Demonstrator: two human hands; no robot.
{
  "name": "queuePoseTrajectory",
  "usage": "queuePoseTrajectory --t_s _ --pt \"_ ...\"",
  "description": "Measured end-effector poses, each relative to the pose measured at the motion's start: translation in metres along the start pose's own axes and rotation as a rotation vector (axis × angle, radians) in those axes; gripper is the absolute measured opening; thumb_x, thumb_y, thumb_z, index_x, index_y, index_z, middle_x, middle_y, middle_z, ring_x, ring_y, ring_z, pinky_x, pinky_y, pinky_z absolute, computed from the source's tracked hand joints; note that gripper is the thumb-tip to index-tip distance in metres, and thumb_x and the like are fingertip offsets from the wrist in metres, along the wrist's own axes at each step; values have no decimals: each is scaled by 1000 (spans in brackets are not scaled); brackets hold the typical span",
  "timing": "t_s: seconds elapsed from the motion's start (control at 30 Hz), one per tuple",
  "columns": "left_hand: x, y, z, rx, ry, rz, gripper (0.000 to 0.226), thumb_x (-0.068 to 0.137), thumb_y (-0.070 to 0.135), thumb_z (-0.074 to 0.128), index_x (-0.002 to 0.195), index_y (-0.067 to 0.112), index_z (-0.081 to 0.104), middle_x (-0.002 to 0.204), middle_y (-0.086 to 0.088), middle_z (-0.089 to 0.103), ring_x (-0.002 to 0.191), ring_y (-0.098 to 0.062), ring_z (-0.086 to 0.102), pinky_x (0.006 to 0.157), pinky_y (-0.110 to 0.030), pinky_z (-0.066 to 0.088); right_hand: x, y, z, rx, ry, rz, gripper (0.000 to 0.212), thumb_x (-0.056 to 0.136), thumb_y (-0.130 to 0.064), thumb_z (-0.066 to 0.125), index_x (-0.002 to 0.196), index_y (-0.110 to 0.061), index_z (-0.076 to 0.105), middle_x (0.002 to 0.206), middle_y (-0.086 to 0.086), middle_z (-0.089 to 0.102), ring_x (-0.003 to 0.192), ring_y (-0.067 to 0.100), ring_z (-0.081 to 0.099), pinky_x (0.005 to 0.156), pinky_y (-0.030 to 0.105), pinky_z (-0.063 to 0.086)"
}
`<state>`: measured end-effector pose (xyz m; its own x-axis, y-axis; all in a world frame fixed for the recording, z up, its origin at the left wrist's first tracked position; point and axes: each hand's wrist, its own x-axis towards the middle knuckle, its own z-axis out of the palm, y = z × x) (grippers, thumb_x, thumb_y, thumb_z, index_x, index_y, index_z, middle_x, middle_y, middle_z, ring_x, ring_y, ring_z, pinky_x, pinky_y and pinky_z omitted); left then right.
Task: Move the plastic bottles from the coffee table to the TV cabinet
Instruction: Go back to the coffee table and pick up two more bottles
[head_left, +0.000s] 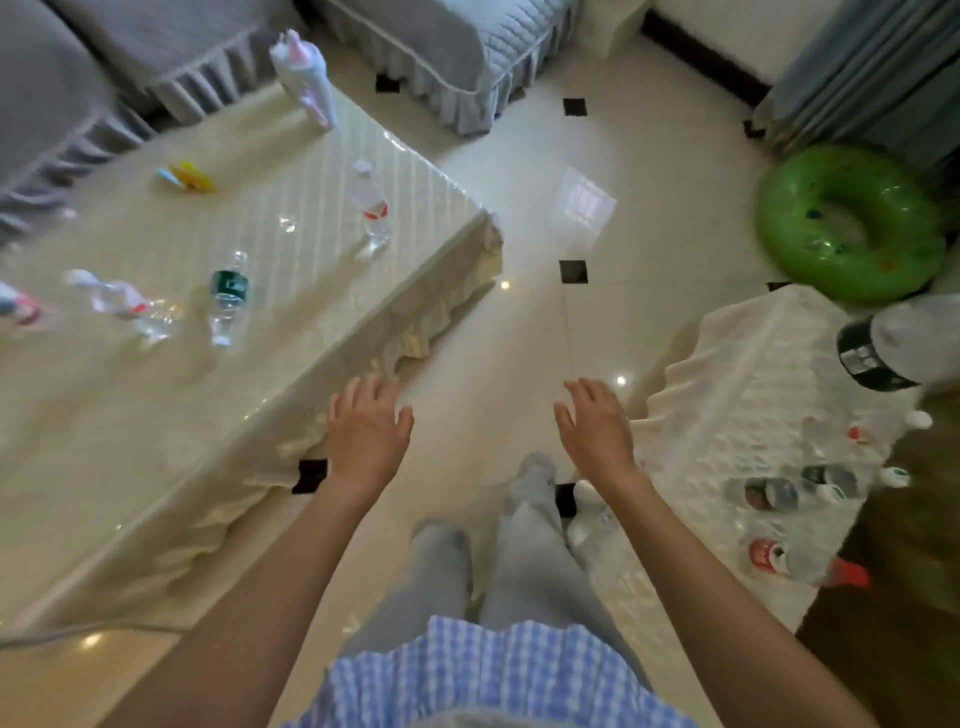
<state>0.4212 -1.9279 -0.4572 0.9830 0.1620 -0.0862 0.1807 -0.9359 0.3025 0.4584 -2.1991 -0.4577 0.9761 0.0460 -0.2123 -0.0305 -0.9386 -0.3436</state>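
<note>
Midway through, I'd say: both the left hand (366, 431) and right hand (597, 428) hang empty, fingers released. Bottles remain on the coffee table tabletop (130, 415) at ten o'clock — a green-labelled bottle (227, 296), a red-labelled bottle (371, 208). Several moved bottles (795, 493) lie on the TV cabinet (737, 364) at three o'clock. Labels too blurred to read.

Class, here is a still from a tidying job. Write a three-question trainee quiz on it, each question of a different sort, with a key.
1. True or false: the left hand holds a bottle.
2. The green-labelled bottle stands on: A the floor, B the coffee table, C the sofa.
3. Fill in: the swim ring on the floor is ____.

Key: 1 false, both it and the right hand are empty; 2 B; 3 green.
</note>
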Motion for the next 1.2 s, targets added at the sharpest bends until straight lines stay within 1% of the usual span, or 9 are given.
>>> queuePoseTrajectory --t_s 0.07,0.17,0.37,0.5,0.63,0.73,0.8,1.0,1.2 --pt "-18 -36 -7 17 14 -72 49 81 36 37 114 8 60 115 -15 60 106 -35 54 90 -46 43 1 -34 11 -18 -39 -79 40 96 -30 45 131 -10 50 132 10 52 128 27 41 107 40 32" --pt "-43 -80 -16 23 57 -197 44 83 30 48 120 8 59 122 -18 58 113 -37 52 95 -48 42 2 -81 27 -33 -92 -199 42 97 -31 44 134 -12 48 138 8 48 132 27 37 110 41 30" --pt "-75 -134 -32 31 152 -416 42 89 29 55 126 9 57 125 -18 57 113 -38 51 96 -48 41 16 -168 54 -123 -205 -439 44 98 -33 42 137 -13 43 147 9 40 140 27 26 114 39 21" --pt "-77 -164 -39 34 219 -533 41 89 30 49 123 7 57 121 -16 57 110 -37 52 94 -49 41 37 -220 70 -159 -217 -627 41 95 -29 49 131 -10 49 140 10 48 136 28 34 111 39 26" --pt "-61 -195 -50 43 230 -620 41 89 30 50 121 6 57 121 -17 57 113 -37 51 94 -51 42 70 -274 85 -176 -237 -750 34 92 -25 50 122 -9 54 132 11 53 133 30 37 108 46 34" --pt "-38 -216 -61 42 209 -696 42 88 28 58 124 7 55 124 -17 56 116 -37 50 96 -53 40 99 -313 95 -208 -285 -818 39 95 -28 46 131 -11 48 141 10 46 138 30 31 112 46 28" --pt "-21 -230 -69 45 209 -723 42 86 27 59 124 7 56 125 -18 56 116 -37 50 95 -53 41 118 -338 101 -231 -316 -853 43 98 -31 43 136 -12 43 145 9 41 141 29 25 113 43 22" --pt "21 -272 -87 28 254 -776 41 82 23 63 119 6 57 120 -18 58 110 -39 54 88 -53 45 163 -406 113 -246 -368 -932 44 99 -32 40 138 -12 40 149 10 36 143 28 21 114 43 19" --pt "55 -324 -103 4 264 -744 42 82 24 64 119 5 58 120 -18 58 110 -38 55 89 -52 46 194 -460 128 -289 -360 -956 45 99 -32 39 140 -13 38 150 9 34 143 28 20 115 43 17"
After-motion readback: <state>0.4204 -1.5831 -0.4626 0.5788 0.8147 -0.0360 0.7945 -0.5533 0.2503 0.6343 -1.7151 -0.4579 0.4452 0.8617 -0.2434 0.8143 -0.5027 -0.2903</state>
